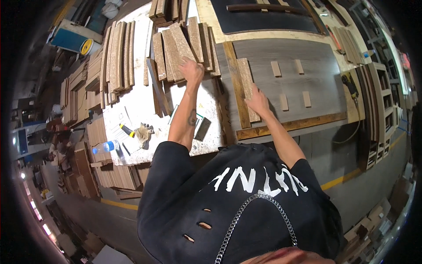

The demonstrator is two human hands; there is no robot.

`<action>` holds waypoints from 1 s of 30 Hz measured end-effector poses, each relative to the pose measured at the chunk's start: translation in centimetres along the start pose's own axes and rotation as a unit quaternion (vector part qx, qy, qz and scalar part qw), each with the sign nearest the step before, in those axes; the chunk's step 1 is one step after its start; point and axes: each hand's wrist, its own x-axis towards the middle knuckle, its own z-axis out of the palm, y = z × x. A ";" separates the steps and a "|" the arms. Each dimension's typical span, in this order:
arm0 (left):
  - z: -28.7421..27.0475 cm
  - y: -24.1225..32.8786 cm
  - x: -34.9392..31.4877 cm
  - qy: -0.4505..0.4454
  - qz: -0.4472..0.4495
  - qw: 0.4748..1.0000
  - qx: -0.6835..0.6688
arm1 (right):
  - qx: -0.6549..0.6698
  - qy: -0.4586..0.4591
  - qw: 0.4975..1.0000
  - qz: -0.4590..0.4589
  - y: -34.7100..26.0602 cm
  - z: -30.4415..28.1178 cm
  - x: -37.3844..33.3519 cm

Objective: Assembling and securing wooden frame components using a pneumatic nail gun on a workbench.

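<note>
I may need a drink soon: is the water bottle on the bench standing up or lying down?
Lying down. The water bottle rests on its side near the white bench's edge, its blue cap end pointing outward.

Head-worn fisheye, looking down — workbench (132,105) near

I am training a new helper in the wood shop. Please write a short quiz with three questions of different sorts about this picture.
1. True or false: the left hand rests on the fanned pile of chipboard strips.
2. What lies under the right hand? A) clear water bottle B) long chipboard strip on the grey panel C) work glove
3. How many small wooden blocks lie on the panel?

Key: 1 true; 2 B; 3 four
</note>
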 end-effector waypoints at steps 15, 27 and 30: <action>-4.3 14.3 -26.5 -0.492 0.061 0.748 -0.442 | 0.643 0.054 0.756 0.105 6.7 -9.0 -7.3; -1.5 22.6 -25.0 -0.341 0.113 0.923 -0.140 | 0.022 0.236 0.959 0.152 31.5 -19.9 -0.4; -0.5 23.3 -25.9 -0.284 0.093 0.944 -0.138 | -0.058 0.186 0.973 0.122 34.6 -20.4 1.9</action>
